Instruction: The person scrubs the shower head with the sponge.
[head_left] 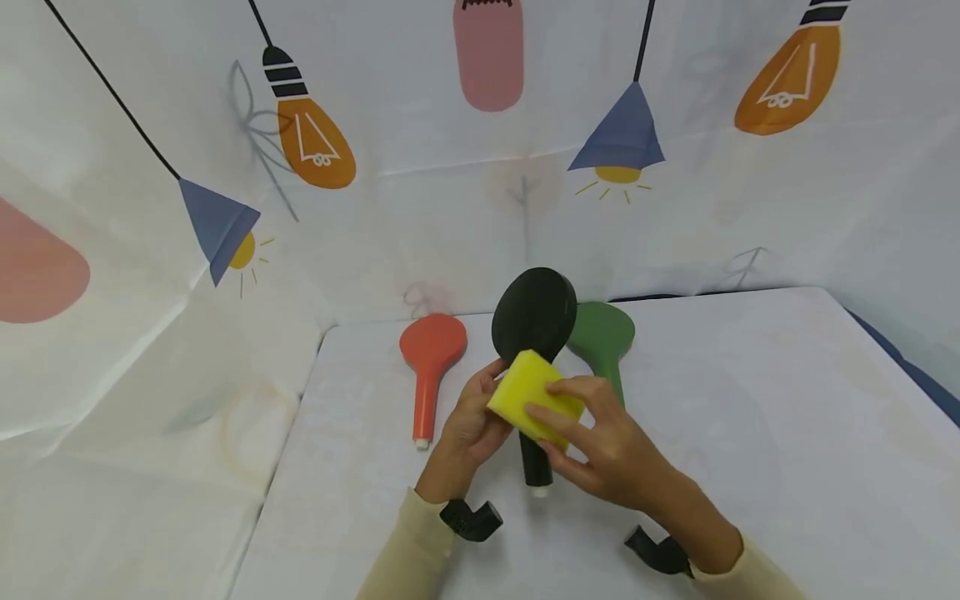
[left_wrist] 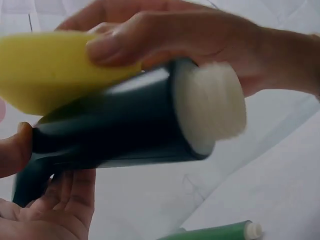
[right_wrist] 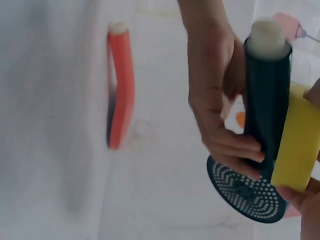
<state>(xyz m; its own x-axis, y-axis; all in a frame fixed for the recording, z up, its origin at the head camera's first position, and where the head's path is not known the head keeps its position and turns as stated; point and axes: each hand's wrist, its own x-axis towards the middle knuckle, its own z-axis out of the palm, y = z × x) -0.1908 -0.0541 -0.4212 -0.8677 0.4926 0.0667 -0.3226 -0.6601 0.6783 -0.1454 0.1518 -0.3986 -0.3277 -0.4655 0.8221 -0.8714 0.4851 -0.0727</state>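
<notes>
My left hand (head_left: 472,422) holds a dark shower head (head_left: 534,310) by its upper handle, lifted over the table with its round head pointing away. In the right wrist view its dotted spray face (right_wrist: 244,194) shows on the underside. A white connector end (left_wrist: 220,104) sticks out of the handle in the left wrist view. Between thumb and fingers, my right hand (head_left: 611,450) grips a yellow sponge (head_left: 525,390), which lies against the handle just below the head. The sponge covers part of the handle in the head view.
A red shower head (head_left: 432,343) lies on the white table (head_left: 765,433) to the left. Behind the dark one, a green shower head (head_left: 602,333) lies to the right. A white sheet printed with lamps and bulbs (head_left: 315,142) hangs at the back and left.
</notes>
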